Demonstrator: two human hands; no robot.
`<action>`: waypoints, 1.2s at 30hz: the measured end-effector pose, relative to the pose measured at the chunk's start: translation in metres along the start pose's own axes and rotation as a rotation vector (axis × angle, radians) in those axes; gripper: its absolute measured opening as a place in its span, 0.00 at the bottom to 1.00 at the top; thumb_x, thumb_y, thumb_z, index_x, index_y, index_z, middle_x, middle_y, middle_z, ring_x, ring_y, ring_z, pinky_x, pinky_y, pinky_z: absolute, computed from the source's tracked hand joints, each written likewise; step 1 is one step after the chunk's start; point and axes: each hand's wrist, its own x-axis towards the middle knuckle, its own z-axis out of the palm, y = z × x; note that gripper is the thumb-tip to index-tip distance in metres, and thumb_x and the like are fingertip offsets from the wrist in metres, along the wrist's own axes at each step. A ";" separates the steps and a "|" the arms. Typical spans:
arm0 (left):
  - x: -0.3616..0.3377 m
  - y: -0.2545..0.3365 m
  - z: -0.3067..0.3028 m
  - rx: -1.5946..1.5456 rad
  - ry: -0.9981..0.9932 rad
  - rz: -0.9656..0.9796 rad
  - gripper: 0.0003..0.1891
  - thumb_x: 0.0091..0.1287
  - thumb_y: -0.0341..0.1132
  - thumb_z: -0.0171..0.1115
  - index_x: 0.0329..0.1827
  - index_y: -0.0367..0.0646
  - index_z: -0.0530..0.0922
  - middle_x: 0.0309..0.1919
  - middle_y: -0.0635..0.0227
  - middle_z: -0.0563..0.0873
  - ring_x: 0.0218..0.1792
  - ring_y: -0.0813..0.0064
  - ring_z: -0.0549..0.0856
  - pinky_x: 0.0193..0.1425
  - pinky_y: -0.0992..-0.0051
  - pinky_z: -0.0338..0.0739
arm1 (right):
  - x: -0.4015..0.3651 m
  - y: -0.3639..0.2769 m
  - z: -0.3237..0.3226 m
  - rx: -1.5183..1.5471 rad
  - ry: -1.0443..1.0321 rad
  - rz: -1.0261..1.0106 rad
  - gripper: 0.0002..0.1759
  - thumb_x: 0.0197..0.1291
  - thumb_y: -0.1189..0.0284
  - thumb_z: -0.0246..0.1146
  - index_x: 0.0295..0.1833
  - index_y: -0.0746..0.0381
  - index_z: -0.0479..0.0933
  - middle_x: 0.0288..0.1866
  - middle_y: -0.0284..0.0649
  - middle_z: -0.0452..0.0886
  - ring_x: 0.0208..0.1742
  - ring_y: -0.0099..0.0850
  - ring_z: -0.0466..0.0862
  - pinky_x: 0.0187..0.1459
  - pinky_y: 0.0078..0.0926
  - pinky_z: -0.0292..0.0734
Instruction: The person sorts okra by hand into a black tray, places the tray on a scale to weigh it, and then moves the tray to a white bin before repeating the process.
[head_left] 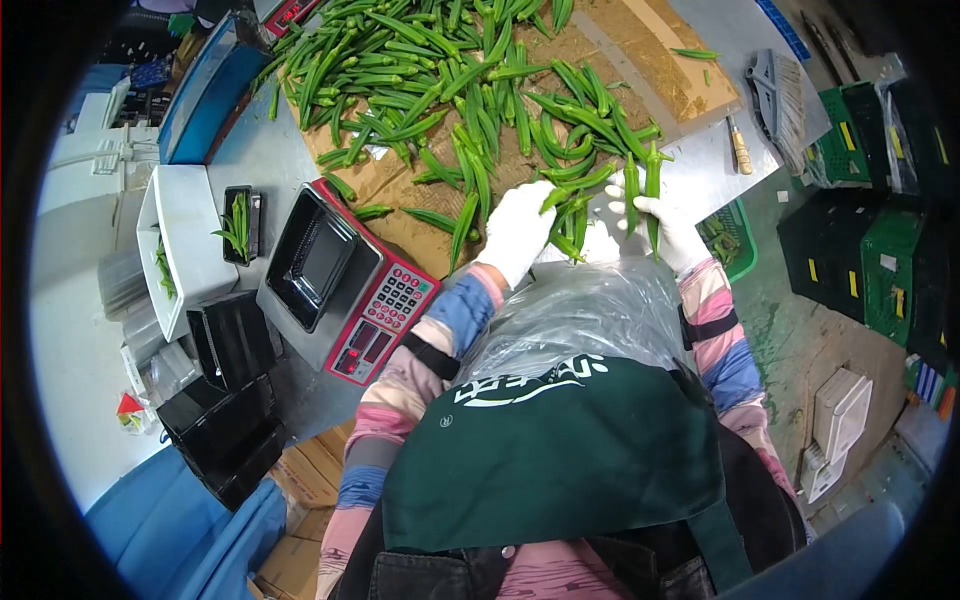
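Observation:
White gloves cover both hands at the near edge of the okra pile [420,75]. My left hand [518,232] is curled around a few okra pods [568,215], which stick out past its fingertips to the right. Between the thumb and fingers of my right hand [672,230] are two okra pods [631,195], held roughly upright and side by side. Loose okra lies just beyond both hands on brown cardboard [640,60]. The fingertips of my left hand are partly hidden by the pods.
Left of me, a red scale [385,320] bears a black tray [312,258]. Farther left are a small tray of okra [240,225], a white bin [185,235] and stacked black trays [230,340]. Rightward are a knife [739,145], a brush [778,100] and a green basket [742,245].

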 end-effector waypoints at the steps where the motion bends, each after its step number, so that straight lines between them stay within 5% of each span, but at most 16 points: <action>1: 0.003 0.012 -0.004 0.097 -0.158 -0.062 0.15 0.67 0.37 0.65 0.56 0.46 0.82 0.49 0.55 0.86 0.55 0.50 0.82 0.58 0.56 0.78 | 0.006 0.000 -0.006 -0.080 0.003 -0.025 0.26 0.70 0.74 0.58 0.72 0.68 0.70 0.66 0.52 0.81 0.58 0.37 0.86 0.56 0.34 0.83; 4: 0.001 0.017 0.010 0.132 -0.247 -0.055 0.16 0.67 0.37 0.66 0.56 0.45 0.81 0.48 0.54 0.87 0.52 0.47 0.83 0.57 0.54 0.79 | 0.019 -0.003 -0.006 -0.282 0.106 -0.032 0.23 0.72 0.72 0.56 0.70 0.68 0.72 0.65 0.49 0.83 0.55 0.32 0.86 0.51 0.28 0.81; 7: -0.002 0.016 0.009 0.112 -0.303 -0.116 0.19 0.66 0.36 0.68 0.59 0.42 0.80 0.47 0.52 0.87 0.50 0.48 0.85 0.55 0.55 0.79 | 0.024 -0.011 0.026 0.141 0.027 -0.032 0.24 0.73 0.70 0.54 0.70 0.69 0.70 0.68 0.56 0.78 0.61 0.40 0.84 0.62 0.39 0.80; 10: -0.006 0.002 -0.009 -0.314 -0.241 -0.090 0.22 0.66 0.37 0.68 0.62 0.39 0.79 0.45 0.53 0.87 0.46 0.54 0.87 0.53 0.59 0.80 | 0.018 -0.015 0.024 0.388 -0.057 0.018 0.24 0.74 0.69 0.53 0.71 0.69 0.68 0.70 0.61 0.75 0.64 0.45 0.82 0.68 0.48 0.78; 11: -0.009 0.005 -0.028 -0.485 -0.315 -0.123 0.21 0.68 0.36 0.68 0.61 0.37 0.79 0.46 0.59 0.89 0.44 0.66 0.87 0.51 0.68 0.80 | 0.015 -0.014 0.022 0.416 -0.048 0.037 0.24 0.75 0.69 0.53 0.71 0.69 0.68 0.70 0.61 0.76 0.63 0.45 0.82 0.67 0.48 0.78; 12: -0.011 0.006 -0.042 -0.694 -0.436 -0.355 0.19 0.70 0.34 0.67 0.60 0.34 0.79 0.49 0.59 0.89 0.43 0.73 0.86 0.50 0.74 0.80 | 0.013 -0.013 0.020 0.444 -0.039 0.057 0.24 0.75 0.69 0.54 0.70 0.69 0.69 0.69 0.60 0.76 0.62 0.44 0.83 0.67 0.48 0.78; 17: -0.039 -0.013 -0.067 -1.348 -0.282 -0.625 0.21 0.69 0.28 0.66 0.63 0.33 0.74 0.51 0.54 0.88 0.43 0.69 0.88 0.53 0.72 0.83 | 0.009 -0.006 0.006 0.448 -0.080 0.031 0.23 0.74 0.69 0.58 0.69 0.68 0.71 0.65 0.55 0.81 0.56 0.38 0.86 0.60 0.44 0.82; 21: -0.057 -0.025 -0.087 -1.222 -0.099 -0.571 0.20 0.68 0.26 0.65 0.62 0.34 0.74 0.50 0.56 0.88 0.43 0.72 0.87 0.51 0.72 0.83 | -0.002 -0.013 -0.005 0.192 0.026 -0.025 0.25 0.73 0.71 0.60 0.71 0.68 0.70 0.60 0.47 0.83 0.49 0.32 0.86 0.50 0.33 0.83; 24: -0.060 -0.022 -0.098 -0.971 0.033 -0.565 0.20 0.67 0.27 0.68 0.60 0.35 0.76 0.46 0.62 0.87 0.41 0.76 0.85 0.48 0.74 0.80 | -0.004 -0.022 -0.013 -0.177 0.152 -0.072 0.22 0.69 0.67 0.66 0.65 0.64 0.78 0.48 0.38 0.86 0.41 0.21 0.82 0.42 0.21 0.77; 27: -0.055 -0.020 -0.081 -0.771 0.046 -0.455 0.13 0.66 0.29 0.70 0.52 0.36 0.82 0.40 0.69 0.86 0.38 0.79 0.83 0.44 0.76 0.78 | 0.012 -0.008 -0.008 -0.656 0.394 0.067 0.19 0.67 0.64 0.69 0.60 0.59 0.84 0.44 0.34 0.86 0.42 0.21 0.82 0.45 0.23 0.77; 28: -0.053 -0.018 -0.072 -0.678 0.027 -0.394 0.12 0.66 0.30 0.70 0.50 0.36 0.82 0.39 0.69 0.85 0.37 0.79 0.83 0.44 0.75 0.78 | 0.021 0.007 -0.002 -0.836 0.317 -0.330 0.18 0.63 0.66 0.70 0.57 0.55 0.85 0.44 0.34 0.86 0.45 0.29 0.85 0.50 0.31 0.80; 31: -0.050 -0.005 -0.032 -0.181 -0.054 -0.017 0.13 0.63 0.34 0.69 0.50 0.43 0.83 0.44 0.58 0.85 0.48 0.56 0.85 0.54 0.63 0.79 | 0.044 0.021 0.011 -1.570 0.226 -0.649 0.22 0.56 0.74 0.68 0.59 0.56 0.83 0.54 0.40 0.84 0.57 0.41 0.82 0.59 0.39 0.77; 33: -0.051 -0.013 0.002 0.061 -0.148 0.194 0.15 0.61 0.33 0.68 0.52 0.46 0.81 0.45 0.56 0.85 0.49 0.53 0.84 0.54 0.59 0.79 | 0.053 0.026 0.023 -1.825 0.095 -0.793 0.25 0.53 0.76 0.67 0.60 0.56 0.82 0.60 0.43 0.82 0.62 0.45 0.79 0.62 0.41 0.76; 34: -0.047 -0.013 0.007 0.178 -0.192 0.293 0.16 0.61 0.33 0.67 0.53 0.47 0.81 0.44 0.55 0.85 0.48 0.52 0.84 0.54 0.58 0.79 | 0.051 0.020 0.032 -1.827 0.086 -0.635 0.25 0.53 0.76 0.66 0.60 0.56 0.82 0.62 0.43 0.81 0.64 0.45 0.78 0.63 0.41 0.75; 36: -0.042 -0.004 0.002 0.038 -0.235 0.083 0.18 0.65 0.34 0.68 0.57 0.43 0.79 0.46 0.56 0.86 0.48 0.54 0.86 0.54 0.61 0.80 | 0.045 0.004 0.043 -1.807 0.074 -0.320 0.26 0.54 0.76 0.66 0.62 0.56 0.81 0.66 0.43 0.78 0.68 0.45 0.75 0.65 0.40 0.74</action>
